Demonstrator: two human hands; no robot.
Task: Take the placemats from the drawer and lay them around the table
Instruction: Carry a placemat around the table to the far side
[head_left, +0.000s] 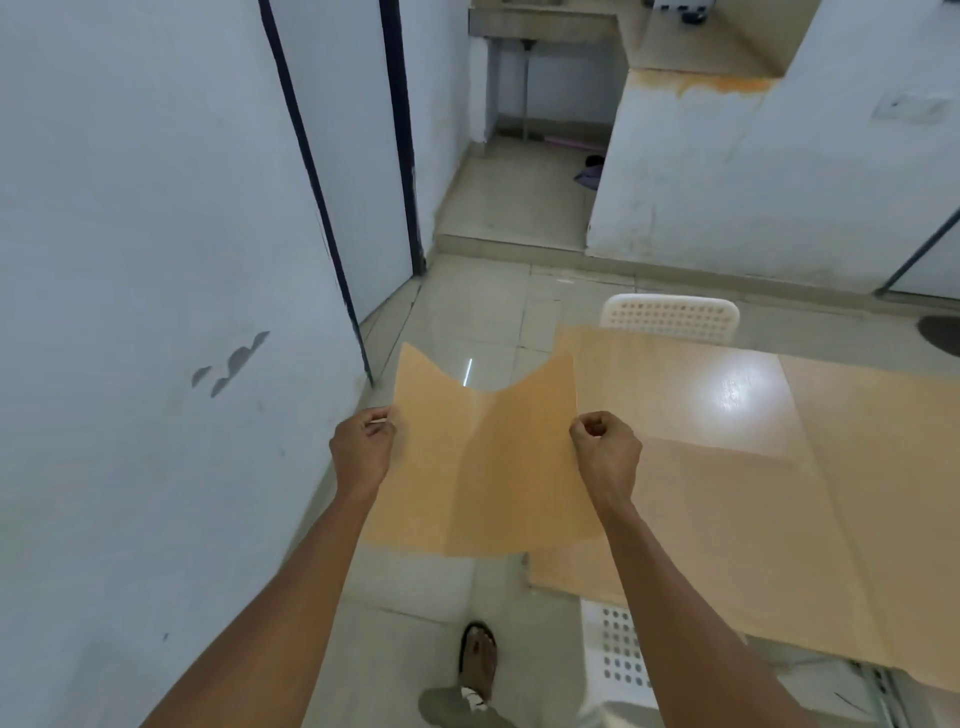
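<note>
I hold a tan placemat (483, 457) in the air in front of me, sagging in a fold down its middle. My left hand (363, 441) pinches its left edge and my right hand (605, 449) pinches its right edge. It hangs over the floor, just left of the table (727, 395). Placemats of the same tan colour lie flat on the table: one at the near left (701, 519), one along the right side (893, 493) and one at the far left corner (634, 364).
A white perforated chair (670, 314) stands at the table's far side, another (613, 649) at its near side. A white wall (156, 260) and dark-framed door run along my left. Tiled floor leads to a raised step ahead. My sandalled foot (478, 660) is below.
</note>
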